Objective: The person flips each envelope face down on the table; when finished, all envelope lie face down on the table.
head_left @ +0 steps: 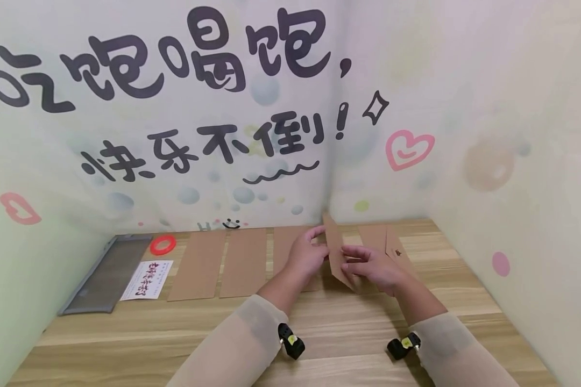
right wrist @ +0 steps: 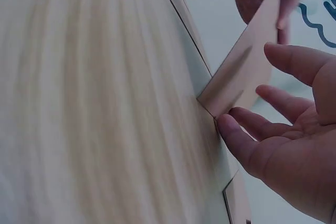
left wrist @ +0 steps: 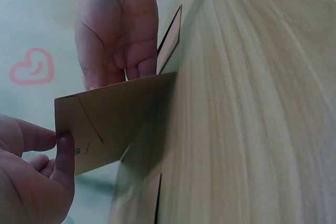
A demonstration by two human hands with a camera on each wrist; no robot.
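A brown kraft-paper envelope (head_left: 335, 248) stands tilted on edge above the table, between both hands. My left hand (head_left: 308, 251) pinches its far edge between thumb and fingers, also seen in the left wrist view as the hand (left wrist: 37, 171) at lower left. Slanting flap lines and small print show on that side of the envelope (left wrist: 105, 114). My right hand (head_left: 375, 267) has its fingers spread, touching the other face; in the right wrist view these fingers (right wrist: 252, 132) lie along the plain face of the envelope (right wrist: 247, 61).
More brown rectangles lie flat in a row: one (head_left: 197, 266) at left, another (head_left: 244, 263) beside it, a third (head_left: 290, 242) partly behind my left hand. A flapped envelope (head_left: 375, 236) lies rightward. Farther left are a grey mesh pouch (head_left: 108, 274), red ring (head_left: 162, 245) and written card (head_left: 147, 279).
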